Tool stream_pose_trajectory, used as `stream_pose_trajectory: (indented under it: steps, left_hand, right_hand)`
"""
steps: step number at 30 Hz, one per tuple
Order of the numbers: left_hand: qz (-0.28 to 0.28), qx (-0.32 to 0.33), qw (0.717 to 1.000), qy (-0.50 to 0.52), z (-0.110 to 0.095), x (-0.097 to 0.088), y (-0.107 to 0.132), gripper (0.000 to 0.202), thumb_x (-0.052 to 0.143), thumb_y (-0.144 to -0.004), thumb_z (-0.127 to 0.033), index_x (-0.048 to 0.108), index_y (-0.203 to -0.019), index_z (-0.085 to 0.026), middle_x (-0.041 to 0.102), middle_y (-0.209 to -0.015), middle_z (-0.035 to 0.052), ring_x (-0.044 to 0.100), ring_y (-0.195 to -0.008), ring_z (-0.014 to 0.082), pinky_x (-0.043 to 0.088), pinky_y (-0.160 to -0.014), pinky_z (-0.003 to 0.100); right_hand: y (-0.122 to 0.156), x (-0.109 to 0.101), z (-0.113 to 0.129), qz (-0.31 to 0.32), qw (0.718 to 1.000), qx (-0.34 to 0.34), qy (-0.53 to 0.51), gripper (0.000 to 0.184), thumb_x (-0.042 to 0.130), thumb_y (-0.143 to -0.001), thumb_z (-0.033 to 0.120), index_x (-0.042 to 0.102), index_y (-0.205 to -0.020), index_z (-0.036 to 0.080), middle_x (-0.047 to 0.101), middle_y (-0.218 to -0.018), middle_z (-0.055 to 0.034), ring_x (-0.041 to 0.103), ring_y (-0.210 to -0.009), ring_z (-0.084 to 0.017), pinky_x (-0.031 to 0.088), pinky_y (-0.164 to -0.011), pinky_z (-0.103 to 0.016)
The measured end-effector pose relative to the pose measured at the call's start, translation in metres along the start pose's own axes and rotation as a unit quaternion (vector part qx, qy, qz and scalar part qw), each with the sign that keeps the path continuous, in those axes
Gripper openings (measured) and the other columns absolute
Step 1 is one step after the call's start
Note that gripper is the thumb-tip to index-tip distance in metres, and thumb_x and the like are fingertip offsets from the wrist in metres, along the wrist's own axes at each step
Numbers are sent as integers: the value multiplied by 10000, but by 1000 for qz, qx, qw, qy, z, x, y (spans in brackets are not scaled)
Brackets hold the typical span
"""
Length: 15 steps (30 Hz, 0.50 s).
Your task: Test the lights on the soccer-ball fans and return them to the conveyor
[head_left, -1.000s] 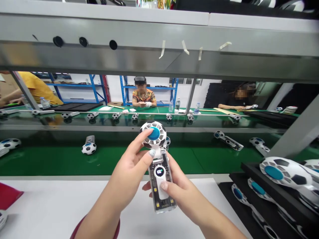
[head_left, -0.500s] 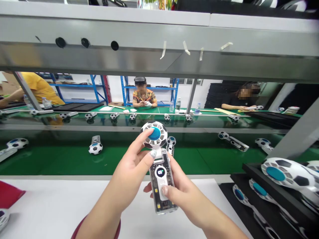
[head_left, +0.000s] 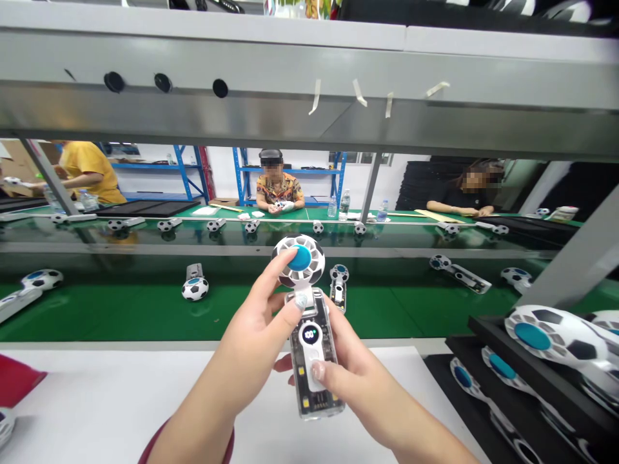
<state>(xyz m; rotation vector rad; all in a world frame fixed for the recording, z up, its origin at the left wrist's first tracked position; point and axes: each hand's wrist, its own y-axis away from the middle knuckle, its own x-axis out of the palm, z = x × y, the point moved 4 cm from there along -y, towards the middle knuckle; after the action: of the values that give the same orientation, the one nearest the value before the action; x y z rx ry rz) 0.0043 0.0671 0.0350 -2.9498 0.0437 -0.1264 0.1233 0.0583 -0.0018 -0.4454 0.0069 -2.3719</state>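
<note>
Two bare hands hold a handheld fan in the air above a white bench. Its round head is patterned like a soccer ball, with a teal hub at the centre, and sits on a clear body showing circuitry. A small round display glows on the body, its digits too small to read.

The left hand is clenched around the neck of the fan, its fingers reaching up just beside the hub. The right hand grips the body from below, its thumb pressing a white panel under the display.

Beyond the bench, a green conveyor belt carries more soccer-ball fans, including one at left and one just past the hands. At right, black trays hold further fans. A red object lies at the bench's left edge. Across the belt, three co-workers sit at a far green bench with water bottles, under a grey metal shelf nearer the camera.
</note>
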Motion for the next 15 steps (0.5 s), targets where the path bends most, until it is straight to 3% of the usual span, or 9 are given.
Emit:
stream_pose_trajectory:
  steps: [6,9,12,15]
  left_hand:
    - [-13,22,1000,-10,0,0,-4,628,582,-815,-299,292,-1363,-402,495,-1299,35,570,-1033,230,530,-613,210]
    - [-7,18,1000,-17,-1,0,-5,699,594,-819,-296,203,-1386,-417,491,-1309,39,533,-1101,223,524,-705,229]
    - [50,4,997,-55,2,2,-5,752,592,-825,-328,114,-1394,-444,447,-1354,44,551,-1074,230,530,-696,256]
    - [135,47,975,-169,6,7,-3,688,548,-853,-331,137,-1388,-461,504,-1301,18,596,-972,220,532,-670,276]
  right_hand:
    - [0,-1,-1,-13,998,-14,-54,626,559,-861,234,206,-1360,370,453,-1300,-41,588,-1031,-203,462,-850,-351]
    - [-2,1,3,13,994,-26,-106,539,557,-861,310,284,-1325,343,478,-1283,-43,591,-1030,-214,467,-832,-334]
    - [-6,0,4,16,990,-16,-138,463,513,-871,438,348,-1283,306,515,-1244,-64,600,-1002,-224,461,-857,-383]
    - [-5,-12,4,-15,995,-14,-97,402,581,-830,420,486,-1191,270,552,-1196,-68,591,-1001,-224,449,-883,-417]
